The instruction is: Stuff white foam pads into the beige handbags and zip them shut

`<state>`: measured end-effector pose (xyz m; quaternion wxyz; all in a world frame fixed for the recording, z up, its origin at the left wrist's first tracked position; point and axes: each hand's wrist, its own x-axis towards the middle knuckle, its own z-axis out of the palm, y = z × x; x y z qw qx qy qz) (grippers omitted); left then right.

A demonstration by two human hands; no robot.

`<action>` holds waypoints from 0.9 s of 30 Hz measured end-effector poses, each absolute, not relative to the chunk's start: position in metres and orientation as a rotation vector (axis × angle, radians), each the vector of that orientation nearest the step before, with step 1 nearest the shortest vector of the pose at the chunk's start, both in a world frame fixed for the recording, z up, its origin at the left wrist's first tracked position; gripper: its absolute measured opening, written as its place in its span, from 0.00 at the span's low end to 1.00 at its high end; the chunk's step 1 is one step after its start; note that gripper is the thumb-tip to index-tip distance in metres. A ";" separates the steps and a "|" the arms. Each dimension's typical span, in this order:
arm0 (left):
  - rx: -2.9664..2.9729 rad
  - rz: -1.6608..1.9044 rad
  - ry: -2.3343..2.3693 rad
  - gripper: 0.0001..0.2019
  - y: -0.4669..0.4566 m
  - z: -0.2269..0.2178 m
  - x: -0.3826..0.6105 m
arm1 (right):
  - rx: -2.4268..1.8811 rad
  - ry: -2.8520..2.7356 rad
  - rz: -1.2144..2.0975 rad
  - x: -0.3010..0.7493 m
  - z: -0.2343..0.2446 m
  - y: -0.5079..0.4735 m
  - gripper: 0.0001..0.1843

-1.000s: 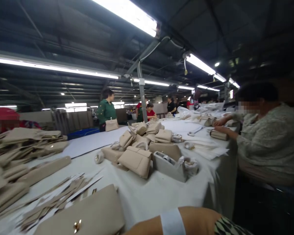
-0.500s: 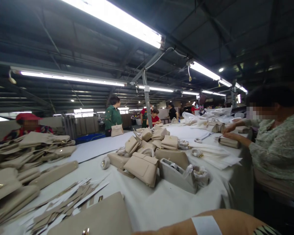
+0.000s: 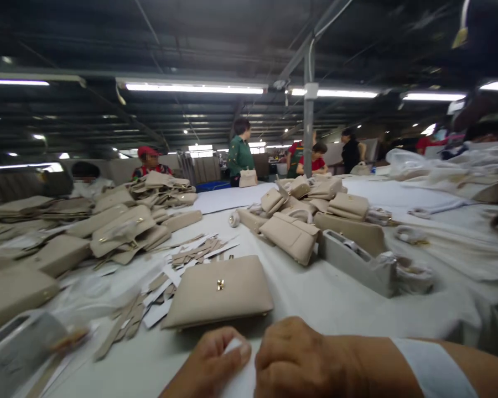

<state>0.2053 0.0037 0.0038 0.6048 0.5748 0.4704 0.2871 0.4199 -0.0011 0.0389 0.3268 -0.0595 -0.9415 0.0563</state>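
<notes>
At the bottom middle, my left hand [image 3: 218,359] pinches a white sheet [image 3: 239,381], thin like paper, its thumb on top. Close beside it, my right hand [image 3: 292,356] is closed with curled fingers against the sheet's right edge; its fingertips are hidden. A white band wraps my right forearm. Just beyond both hands lies a beige handbag [image 3: 222,290] with a gold clasp. Beige and white strips [image 3: 199,249] are scattered behind and left of the bag.
Beige bags [image 3: 120,221] are heaped on the left. Another pile of bags [image 3: 292,235] stands right of centre, with a grey box-shaped insert [image 3: 357,265] in front. Plastic wrapping [image 3: 410,163] lies at the far right. Several people stand or sit beyond the table.
The view has swung right to left and downward, so the table things appear shifted right. Both my hands now show, with the white sheet; before, only my right forearm was visible.
</notes>
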 end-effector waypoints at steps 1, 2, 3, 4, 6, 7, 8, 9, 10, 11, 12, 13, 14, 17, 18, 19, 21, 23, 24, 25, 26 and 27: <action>1.418 0.694 1.182 0.25 0.010 0.012 0.203 | -0.207 -2.356 0.204 0.425 0.041 0.002 0.08; 1.554 0.743 1.311 0.26 0.018 0.021 0.199 | -0.317 -2.230 0.283 0.432 0.041 0.007 0.09; 1.724 0.804 1.464 0.24 0.029 0.031 0.196 | -0.467 -2.087 0.387 0.439 0.039 0.014 0.10; 1.888 0.866 1.626 0.22 0.042 0.039 0.191 | -0.624 -1.927 0.513 0.446 0.034 0.023 0.12; 2.180 0.881 1.804 0.21 0.072 0.052 0.181 | -0.883 -1.574 0.762 0.459 0.017 0.047 0.17; 2.291 0.819 1.837 0.21 0.088 0.054 0.177 | -0.955 -1.396 0.863 0.465 0.005 0.059 0.20; 2.374 0.711 1.830 0.23 0.104 0.055 0.173 | -0.990 -1.225 0.943 0.470 -0.009 0.071 0.23; 2.424 0.575 1.810 0.25 0.119 0.054 0.170 | -1.008 -1.075 1.011 0.473 -0.023 0.081 0.26; 2.435 0.435 1.795 0.29 0.133 0.052 0.168 | -1.021 -0.950 1.071 0.475 -0.036 0.089 0.27; 2.412 0.303 1.768 0.33 0.146 0.050 0.168 | -1.024 -0.848 1.128 0.477 -0.047 0.095 0.27; 2.370 0.192 1.719 0.35 0.157 0.048 0.168 | -1.015 -0.773 1.186 0.477 -0.057 0.099 0.27; 2.316 0.106 1.656 0.36 0.167 0.046 0.169 | -0.996 -0.719 1.243 0.478 -0.065 0.101 0.27; 2.263 0.043 1.588 0.36 0.176 0.043 0.170 | -0.973 -0.680 1.302 0.478 -0.070 0.102 0.27; 2.155 -0.007 1.430 0.26 0.199 0.033 0.171 | -0.894 -0.658 1.483 0.478 -0.076 0.104 0.31; 2.140 0.007 1.423 0.24 0.204 0.028 0.170 | -0.861 -0.691 1.530 0.478 -0.076 0.105 0.32; 2.141 0.038 1.433 0.24 0.208 0.023 0.169 | -0.830 -0.726 1.565 0.478 -0.075 0.105 0.34; 2.178 0.117 1.462 0.25 0.210 0.015 0.166 | -0.767 -0.798 1.604 0.476 -0.073 0.106 0.35; 2.247 0.176 1.478 0.25 0.204 0.012 0.163 | -0.702 -0.829 1.641 0.473 -0.070 0.104 0.34; 2.273 0.189 1.490 0.26 0.198 0.012 0.162 | -0.666 -0.847 1.663 0.472 -0.068 0.103 0.34; 2.282 0.187 1.519 0.26 0.191 0.014 0.161 | -0.631 -0.870 1.682 0.471 -0.066 0.101 0.33; 2.277 0.180 1.565 0.27 0.182 0.017 0.161 | -0.596 -0.893 1.701 0.470 -0.065 0.099 0.32; 2.259 0.170 1.622 0.27 0.174 0.020 0.161 | -0.565 -0.918 1.718 0.469 -0.063 0.097 0.31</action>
